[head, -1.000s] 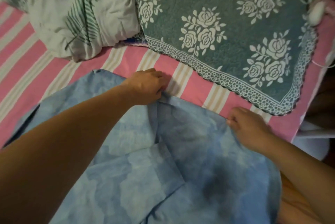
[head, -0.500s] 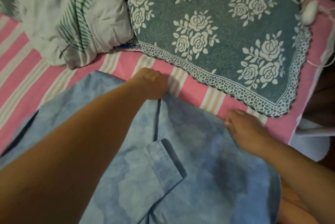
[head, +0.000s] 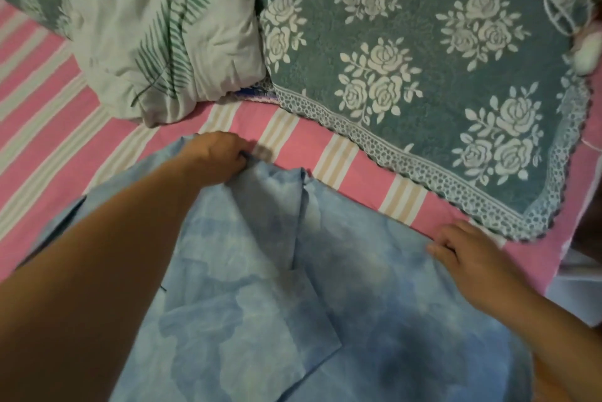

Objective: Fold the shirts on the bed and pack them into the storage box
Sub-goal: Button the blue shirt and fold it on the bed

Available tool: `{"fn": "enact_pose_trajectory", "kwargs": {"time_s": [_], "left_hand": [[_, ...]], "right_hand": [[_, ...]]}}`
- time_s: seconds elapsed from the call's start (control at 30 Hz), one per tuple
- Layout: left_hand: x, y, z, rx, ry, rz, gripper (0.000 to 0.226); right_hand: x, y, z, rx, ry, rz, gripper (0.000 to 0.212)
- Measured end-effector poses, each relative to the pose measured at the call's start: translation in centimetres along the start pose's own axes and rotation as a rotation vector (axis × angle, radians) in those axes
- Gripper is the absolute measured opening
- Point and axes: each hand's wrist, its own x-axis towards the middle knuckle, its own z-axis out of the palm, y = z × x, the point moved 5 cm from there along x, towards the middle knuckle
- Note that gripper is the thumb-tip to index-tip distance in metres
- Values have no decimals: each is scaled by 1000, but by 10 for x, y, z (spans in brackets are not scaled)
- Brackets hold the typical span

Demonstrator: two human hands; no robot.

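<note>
A blue shirt (head: 342,287) lies spread on the striped bed (head: 49,128). The left hand (head: 218,157) pinches its far edge; the right hand (head: 469,258) curls over the far right edge. Uneven tension could skew the placket and wrinkle the fold.

The shirt (head: 325,287) lies on the bed (head: 49,128), pillows (head: 423,76) behind it.
</note>
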Motion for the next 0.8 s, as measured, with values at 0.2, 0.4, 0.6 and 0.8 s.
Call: {"fn": "enact_pose_trajectory", "kwargs": {"time_s": [0.2, 0.4, 0.6, 0.8], "left_hand": [[-18, -9, -7, 284, 30, 99, 47], [-63, -47, -48, 298, 286, 100, 18], [-172, -85, -47, -124, 411, -261, 25], [-308, -114, 41, -971, 405, -637, 28]], "right_hand": [[-7, 5, -20, 95, -122, 43, 30], [-37, -12, -45, 75, -166, 104, 24], [-125, -93, -75, -74, -193, -115, 46], [-224, -140, -33, -350, -348, -405, 45]]}}
